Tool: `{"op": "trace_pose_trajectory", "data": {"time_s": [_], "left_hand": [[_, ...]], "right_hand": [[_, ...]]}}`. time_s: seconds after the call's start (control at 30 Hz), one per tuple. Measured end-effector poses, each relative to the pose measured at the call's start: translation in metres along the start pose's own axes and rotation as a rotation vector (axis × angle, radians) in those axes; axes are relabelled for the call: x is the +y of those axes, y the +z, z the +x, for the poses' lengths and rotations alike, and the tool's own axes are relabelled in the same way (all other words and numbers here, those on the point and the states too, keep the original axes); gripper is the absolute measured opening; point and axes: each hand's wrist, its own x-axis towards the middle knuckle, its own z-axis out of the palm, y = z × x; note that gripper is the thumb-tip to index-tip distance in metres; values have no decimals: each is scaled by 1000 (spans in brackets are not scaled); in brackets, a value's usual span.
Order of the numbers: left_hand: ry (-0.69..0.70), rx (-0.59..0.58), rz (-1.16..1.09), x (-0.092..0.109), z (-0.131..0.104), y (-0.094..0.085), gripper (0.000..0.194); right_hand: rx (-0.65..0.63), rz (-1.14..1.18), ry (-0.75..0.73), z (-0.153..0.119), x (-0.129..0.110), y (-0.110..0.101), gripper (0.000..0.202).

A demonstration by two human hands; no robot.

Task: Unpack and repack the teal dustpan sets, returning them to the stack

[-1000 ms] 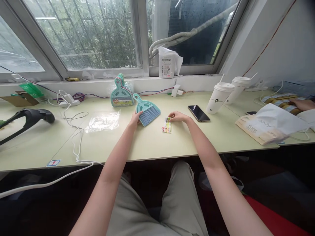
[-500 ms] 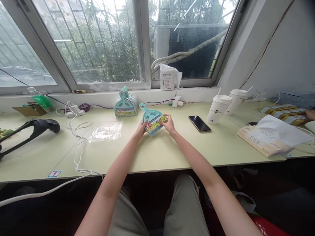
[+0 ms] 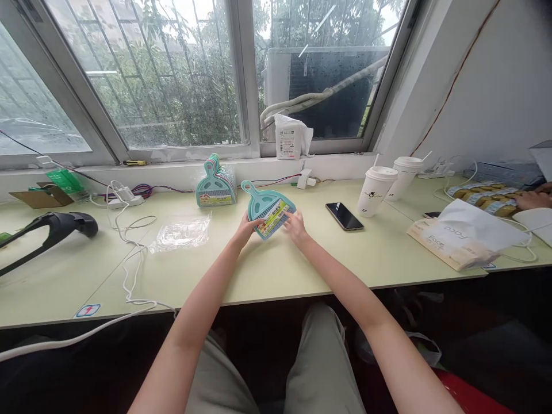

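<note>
In the head view, our left fingers are bent round the left edge of the dustpan (image 3: 261,199) and hold it, the thumb reaching over the front to the label (image 3: 275,217). The fingertips behind the pan are hidden from us. Our right fingers are curled in at the label's right end, touching it; we cannot tell how far they are closed or whether they pinch it. Our left hand (image 3: 246,227) and right hand (image 3: 295,226) thus flank the dustpan, which is tilted above the table (image 3: 276,282), handle up and to the left. The label lies slantwise across the brush (image 3: 269,233) on its front.

Just left of the dustpan and behind it, we see a stack of dustpans (image 3: 214,187) standing upright. Left of it and nearer us lies clear plastic (image 3: 181,232), with a white cable (image 3: 127,270) and a black frame (image 3: 64,225) farther out. Right of the dustpan lies a phone (image 3: 344,217), then two cups (image 3: 374,194) with straws and a tissue pack (image 3: 463,236). Far right of it, another person's hand (image 3: 535,199) is beside yellow packs (image 3: 489,198).
</note>
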Motion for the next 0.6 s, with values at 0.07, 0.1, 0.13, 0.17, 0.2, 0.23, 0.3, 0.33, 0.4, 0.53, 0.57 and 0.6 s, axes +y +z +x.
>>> {"op": "trace_pose_trajectory", "data": {"time_s": [0.07,0.1,0.13,0.17,0.2,0.23,0.3,0.33,0.4,0.53,0.57,0.6], "left_hand": [[6,8,-8,0,1,-1,68],[8,16,-12,0,1,-2,68],[8,25,-17,0,2,-4,67],[6,32,-22,0,2,-5,67],[6,37,-27,0,3,-7,67],[7,39,-32,0,3,-8,67],[8,33,-34,1,4,-11,67],[9,26,-31,1,4,-12,67],[9,5,-23,3,3,-13,66],[-1,-38,-10,5,0,-13,63],[-3,-44,-7,6,0,-13,62],[-3,-46,-4,6,0,-14,61]], "right_hand": [[-84,180,163,1,1,0,31],[-104,239,190,0,1,0,28],[-136,284,187,-1,0,1,26],[-169,319,172,-2,-1,2,25],[-205,343,158,-3,-2,3,25],[-238,351,148,-5,-3,3,25],[-276,323,141,-7,-3,4,30],[-280,299,141,-7,-3,4,33],[-279,264,139,-8,-3,4,33],[-323,259,145,-8,-6,2,22],[-334,260,150,-9,-7,1,20],[-344,262,154,-9,-8,1,19]]}}
